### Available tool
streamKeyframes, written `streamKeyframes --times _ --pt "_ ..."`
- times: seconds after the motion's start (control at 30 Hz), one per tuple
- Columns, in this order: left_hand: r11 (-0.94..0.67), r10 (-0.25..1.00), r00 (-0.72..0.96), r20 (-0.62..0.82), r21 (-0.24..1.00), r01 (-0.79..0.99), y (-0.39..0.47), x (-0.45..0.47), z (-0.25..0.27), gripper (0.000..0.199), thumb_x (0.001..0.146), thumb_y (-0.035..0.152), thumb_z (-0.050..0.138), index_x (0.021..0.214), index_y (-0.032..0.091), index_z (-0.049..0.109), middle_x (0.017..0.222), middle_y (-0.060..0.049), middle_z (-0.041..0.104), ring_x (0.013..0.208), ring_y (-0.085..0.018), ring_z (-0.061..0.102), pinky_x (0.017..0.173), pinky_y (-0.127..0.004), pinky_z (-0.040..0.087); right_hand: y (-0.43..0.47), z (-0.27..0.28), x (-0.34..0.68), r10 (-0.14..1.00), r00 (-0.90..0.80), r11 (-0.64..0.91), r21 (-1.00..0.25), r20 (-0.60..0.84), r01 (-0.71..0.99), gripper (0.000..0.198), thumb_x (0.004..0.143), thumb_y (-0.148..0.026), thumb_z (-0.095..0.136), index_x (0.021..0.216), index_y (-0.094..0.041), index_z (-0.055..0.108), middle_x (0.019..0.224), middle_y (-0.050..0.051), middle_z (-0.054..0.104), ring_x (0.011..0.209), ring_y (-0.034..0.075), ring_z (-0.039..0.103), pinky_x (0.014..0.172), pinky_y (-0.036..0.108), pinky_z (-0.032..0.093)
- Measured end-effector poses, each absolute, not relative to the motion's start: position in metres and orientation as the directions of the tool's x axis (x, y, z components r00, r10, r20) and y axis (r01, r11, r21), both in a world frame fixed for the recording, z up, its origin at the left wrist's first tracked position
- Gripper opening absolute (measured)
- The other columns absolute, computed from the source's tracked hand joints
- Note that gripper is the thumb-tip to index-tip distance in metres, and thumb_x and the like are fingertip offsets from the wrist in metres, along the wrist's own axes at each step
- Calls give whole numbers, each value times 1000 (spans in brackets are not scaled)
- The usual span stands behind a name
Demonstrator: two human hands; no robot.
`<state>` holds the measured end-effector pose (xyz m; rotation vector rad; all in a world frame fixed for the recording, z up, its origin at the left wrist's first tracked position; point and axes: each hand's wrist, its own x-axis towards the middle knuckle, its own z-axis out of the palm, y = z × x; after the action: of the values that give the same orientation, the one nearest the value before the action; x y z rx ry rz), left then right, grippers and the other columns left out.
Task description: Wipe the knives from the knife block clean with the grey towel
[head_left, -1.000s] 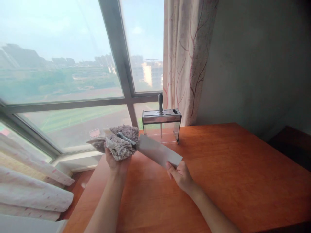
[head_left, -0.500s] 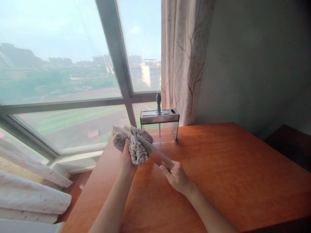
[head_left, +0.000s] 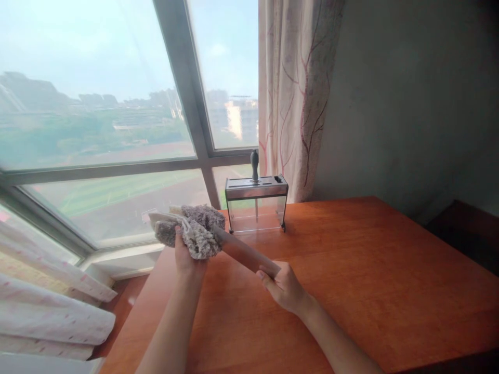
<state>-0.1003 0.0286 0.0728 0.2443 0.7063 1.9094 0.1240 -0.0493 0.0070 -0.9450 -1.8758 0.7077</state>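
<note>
My left hand (head_left: 191, 262) is closed around a bunched, fluffy grey-and-white cloth (head_left: 200, 239), thumb on top. Running into the cloth's right side is the flat, shiny blade of a knife (head_left: 244, 253); its far end is hidden there. My right hand (head_left: 286, 287) grips the knife at the near end, and its fingers cover the handle. Both hands are above the wooden table. Behind them stands a clear-sided knife block (head_left: 257, 191) with a metal top, and a dark-handled tool (head_left: 254, 165) is upright in it.
The reddish-brown table (head_left: 351, 270) stretches to the right. A large window (head_left: 97, 119) lies ahead and to the left, with a patterned curtain (head_left: 296, 93) beside it. More curtain (head_left: 50, 311) hangs at lower left. A grey wall (head_left: 401, 104) is at right.
My left hand and the cloth have moved left along the blade, away from my right hand, so more of the knife block shows. My right hand has barely moved.
</note>
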Motion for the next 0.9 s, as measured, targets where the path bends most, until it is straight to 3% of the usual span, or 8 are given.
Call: streamKeyframes --times 0.3,0.57,0.9 --pt "-137 929 -320 -183 634 -761 17 -72 70 34 93 40 47 112 19 66 105 -5 71 101 -18 65 97 -33 49 -48 3 122 890 -234 446 -857 392 259 35 94 -36 46 64 -19 52 55 0 49 50 13 49 50 24 37" --pt "-160 896 -403 -184 714 -682 21 -76 58 25 88 36 58 103 18 67 97 -4 72 89 -17 69 90 -31 52 -48 4 121 917 -204 374 -918 343 136 42 93 -39 48 56 -20 52 51 0 50 51 14 51 55 27 39" --pt "-12 960 -173 -222 580 -815 13 -80 68 27 91 32 48 96 16 69 88 -5 73 85 -20 69 87 -35 54 -46 23 126 947 -265 142 -977 181 -160 58 91 -52 47 44 -18 48 40 -1 46 42 10 42 48 25 32"
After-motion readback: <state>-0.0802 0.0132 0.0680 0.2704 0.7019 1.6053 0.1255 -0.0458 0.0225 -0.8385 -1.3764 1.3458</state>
